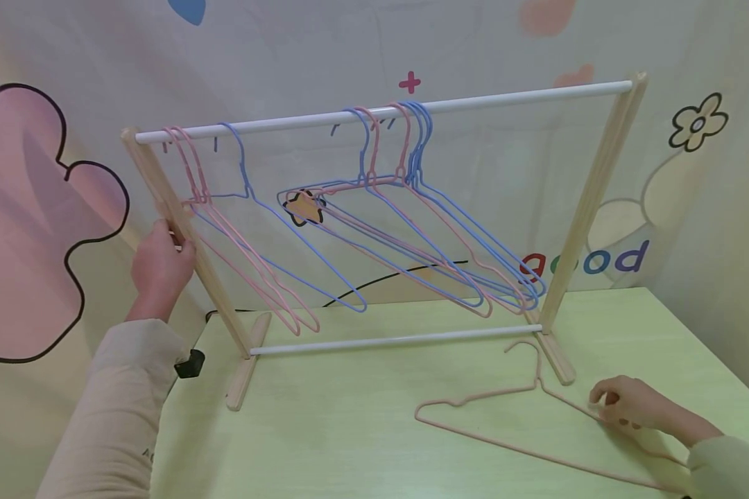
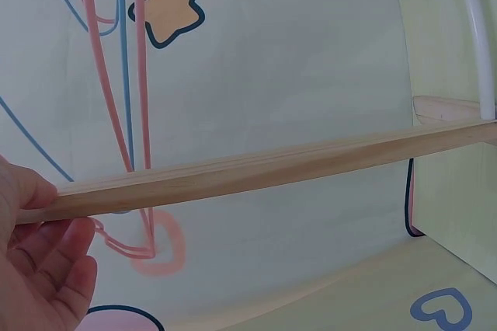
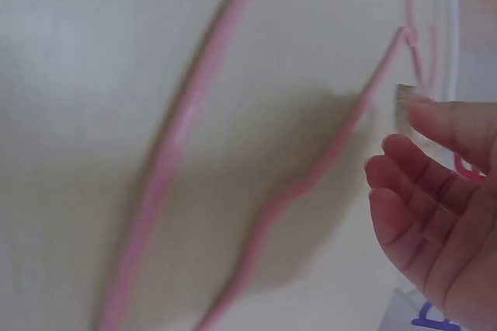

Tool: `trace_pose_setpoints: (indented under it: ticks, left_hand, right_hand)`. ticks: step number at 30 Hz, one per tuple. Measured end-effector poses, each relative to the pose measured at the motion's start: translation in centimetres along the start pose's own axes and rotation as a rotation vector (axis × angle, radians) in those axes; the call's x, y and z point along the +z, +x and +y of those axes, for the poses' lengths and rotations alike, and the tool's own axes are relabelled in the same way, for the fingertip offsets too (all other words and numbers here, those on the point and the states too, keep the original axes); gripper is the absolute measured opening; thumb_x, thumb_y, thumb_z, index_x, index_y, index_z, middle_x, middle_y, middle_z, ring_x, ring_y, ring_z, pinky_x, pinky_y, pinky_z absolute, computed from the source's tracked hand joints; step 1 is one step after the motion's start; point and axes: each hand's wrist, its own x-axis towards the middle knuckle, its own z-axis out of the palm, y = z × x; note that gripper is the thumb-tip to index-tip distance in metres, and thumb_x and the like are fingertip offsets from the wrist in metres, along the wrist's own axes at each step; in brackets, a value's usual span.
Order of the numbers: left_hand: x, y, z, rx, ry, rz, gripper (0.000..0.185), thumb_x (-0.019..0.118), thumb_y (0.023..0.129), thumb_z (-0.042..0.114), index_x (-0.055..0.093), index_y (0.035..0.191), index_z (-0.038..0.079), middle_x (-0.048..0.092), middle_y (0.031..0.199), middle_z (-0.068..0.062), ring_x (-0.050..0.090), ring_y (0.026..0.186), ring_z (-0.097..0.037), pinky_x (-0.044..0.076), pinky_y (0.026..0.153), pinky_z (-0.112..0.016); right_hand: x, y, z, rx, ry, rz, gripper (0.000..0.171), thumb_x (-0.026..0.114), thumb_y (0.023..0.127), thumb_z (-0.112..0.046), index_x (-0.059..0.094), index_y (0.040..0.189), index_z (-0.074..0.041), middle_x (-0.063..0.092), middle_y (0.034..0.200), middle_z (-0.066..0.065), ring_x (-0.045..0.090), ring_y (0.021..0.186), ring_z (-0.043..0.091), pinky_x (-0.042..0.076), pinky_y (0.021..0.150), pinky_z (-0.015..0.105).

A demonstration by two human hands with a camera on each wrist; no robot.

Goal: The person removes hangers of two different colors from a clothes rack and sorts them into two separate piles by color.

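Note:
A wooden rack with a white top rod [image 1: 474, 103] stands on the green table [image 1: 349, 436]. Several pink and blue wire hangers [image 1: 406, 174] hang from the rod. My left hand [image 1: 159, 263] grips the rack's left post [image 1: 209, 284] about halfway up; in the left wrist view the thumb lies over the post [image 2: 272, 168] and the fingers [image 2: 46, 269] sit beneath it. A pink hanger [image 1: 493, 394] lies flat on the table in front of the rack. My right hand [image 1: 624, 405] rests beside its right arm, fingers loosely curled; in the right wrist view the fingers [image 3: 423, 214] sit just off the wire [image 3: 185, 121].
The rack's right post [image 1: 589, 201] and lower white rod [image 1: 393, 341] stand at the table's back. A black cable [image 1: 374, 281] runs behind the rack to a black plug [image 1: 190, 364] at the table's left edge. A cartoon-printed cloth covers the wall.

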Motion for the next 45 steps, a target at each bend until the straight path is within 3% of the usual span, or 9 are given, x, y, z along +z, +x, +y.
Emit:
trace_pose_setpoints:
  ticks: [9,19,26,36,45]
  left_hand:
    - [-0.3,0.2,-0.1,-0.003,0.017,-0.016,0.03,0.039,0.089,0.023,0.041,0.107,-0.001,0.054,0.105,-0.022,0.052,0.086,-0.038,0.039,0.06,-0.043]
    - [-0.2,0.3,-0.4,-0.004,0.024,-0.019,0.03,0.039,0.089,0.023,0.041,0.107,0.0,0.053,0.101,-0.021,0.052,0.083,-0.037,0.038,0.058,-0.041]
    - [-0.3,0.2,-0.2,0.009,0.024,0.006,0.028,0.039,0.089,0.022,0.041,0.105,-0.001,0.054,0.1,-0.022,0.052,0.083,-0.038,0.038,0.058,-0.042]
    - [-0.3,0.1,-0.2,0.015,0.017,0.007,0.029,0.039,0.089,0.022,0.041,0.107,-0.001,0.053,0.1,-0.021,0.052,0.083,-0.037,0.038,0.057,-0.04]
    - [-0.2,0.0,-0.1,0.024,0.004,0.008,0.03,0.039,0.089,0.022,0.042,0.108,-0.002,0.054,0.1,-0.021,0.052,0.085,-0.037,0.039,0.059,-0.041]
  right_hand:
    - [-3.0,1.1,-5.2,0.02,0.016,0.038,0.038,0.06,0.08,-0.014,0.05,0.111,0.005,0.049,0.076,0.005,0.046,0.057,0.011,0.041,0.047,0.026]
    - [-7.5,2.3,-12.8,-0.219,-0.045,0.215,0.032,0.056,0.084,-0.009,0.051,0.113,0.003,0.054,0.08,0.005,0.05,0.062,0.006,0.046,0.05,0.027]
    - [-9.8,3.2,-18.1,-0.295,-0.01,0.307,0.032,0.057,0.085,-0.017,0.053,0.113,-0.002,0.056,0.084,0.001,0.055,0.065,0.009,0.049,0.055,0.027]
    - [-11.3,5.1,-23.1,-0.284,0.006,0.23,0.04,0.056,0.086,-0.019,0.047,0.12,0.0,0.056,0.091,0.011,0.059,0.066,0.014,0.05,0.059,0.029]
    - [-10.9,6.2,-24.4,-0.233,-0.006,0.192,0.025,0.056,0.085,-0.016,0.055,0.104,0.0,0.055,0.072,-0.003,0.05,0.055,0.013,0.044,0.049,0.027]
